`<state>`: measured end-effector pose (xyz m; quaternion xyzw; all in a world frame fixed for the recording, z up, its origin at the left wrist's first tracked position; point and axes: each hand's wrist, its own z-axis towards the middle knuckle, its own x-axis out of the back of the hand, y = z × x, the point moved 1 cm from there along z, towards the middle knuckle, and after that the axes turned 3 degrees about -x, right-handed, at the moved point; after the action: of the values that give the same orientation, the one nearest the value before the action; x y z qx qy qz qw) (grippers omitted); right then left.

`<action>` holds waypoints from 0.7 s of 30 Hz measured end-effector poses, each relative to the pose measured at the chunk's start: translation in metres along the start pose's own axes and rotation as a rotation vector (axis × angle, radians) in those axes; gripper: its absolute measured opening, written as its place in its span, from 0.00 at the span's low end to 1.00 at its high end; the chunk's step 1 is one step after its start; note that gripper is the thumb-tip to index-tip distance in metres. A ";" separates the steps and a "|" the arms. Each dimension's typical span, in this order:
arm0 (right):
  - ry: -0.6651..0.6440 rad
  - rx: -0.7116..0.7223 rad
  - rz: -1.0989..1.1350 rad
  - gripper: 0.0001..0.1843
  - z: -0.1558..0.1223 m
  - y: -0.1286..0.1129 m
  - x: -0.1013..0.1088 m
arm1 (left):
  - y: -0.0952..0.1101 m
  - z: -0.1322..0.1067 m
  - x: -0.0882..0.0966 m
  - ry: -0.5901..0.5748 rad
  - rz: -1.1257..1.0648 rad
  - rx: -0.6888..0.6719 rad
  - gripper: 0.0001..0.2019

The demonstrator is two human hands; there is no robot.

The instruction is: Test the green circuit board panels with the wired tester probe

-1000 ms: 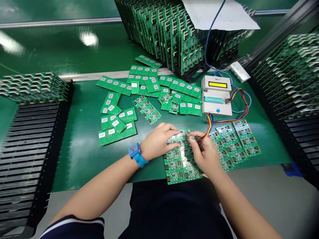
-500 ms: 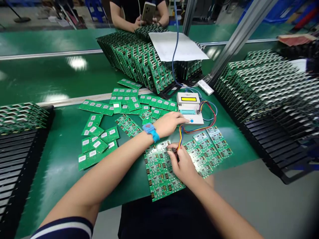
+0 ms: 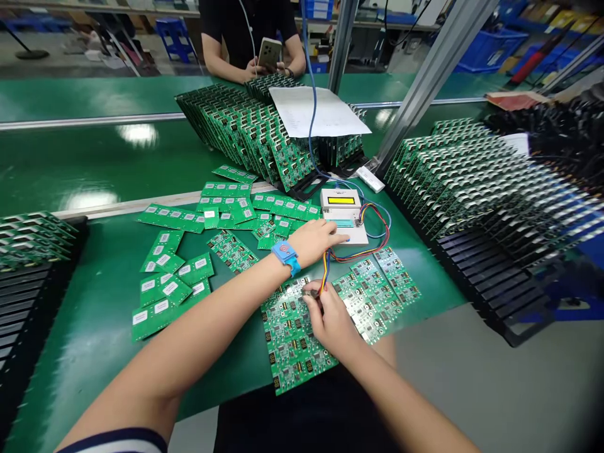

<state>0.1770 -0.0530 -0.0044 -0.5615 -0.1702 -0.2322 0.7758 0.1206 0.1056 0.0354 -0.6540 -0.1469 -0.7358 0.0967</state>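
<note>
My right hand (image 3: 333, 324) pinches a small probe connector on a bundle of coloured wires (image 3: 325, 277) and presses it onto a green circuit board panel (image 3: 290, 343) at the front edge of the mat. My left hand (image 3: 318, 239), with a blue wrist strap (image 3: 285, 255), reaches forward and its fingertips touch the front of a white programmer box (image 3: 344, 214) with a yellow display. A second panel of boards (image 3: 377, 289) lies just right of my right hand.
Several labelled green boards (image 3: 179, 264) lie scattered on the green mat. Racks of upright boards stand behind (image 3: 250, 132) and at the right (image 3: 467, 176); a black slotted rack (image 3: 28, 302) is at left. A person in black holding a phone (image 3: 268, 53) stands across the conveyor.
My left hand left the panel and reached forward to the programmer box. My right hand stays on the panel with the probe. The view tilted up, revealing the person opposite.
</note>
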 end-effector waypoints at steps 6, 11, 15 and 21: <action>0.014 0.013 -0.034 0.09 0.001 -0.003 0.001 | 0.007 -0.061 0.013 0.269 -0.260 0.269 0.17; -0.005 -0.002 -0.012 0.09 0.001 -0.002 0.001 | 0.034 -0.128 0.011 0.177 -0.411 0.345 0.10; -0.004 0.000 -0.029 0.08 -0.001 0.000 0.000 | 0.040 -0.146 0.000 0.117 -0.490 0.322 0.15; 0.019 0.016 -0.077 0.07 -0.002 0.004 -0.002 | 0.032 -0.148 -0.005 0.152 -0.575 0.317 0.21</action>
<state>0.1777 -0.0532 -0.0090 -0.5463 -0.1861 -0.2657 0.7722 -0.0067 0.0245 0.0184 -0.5058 -0.4302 -0.7477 -0.0036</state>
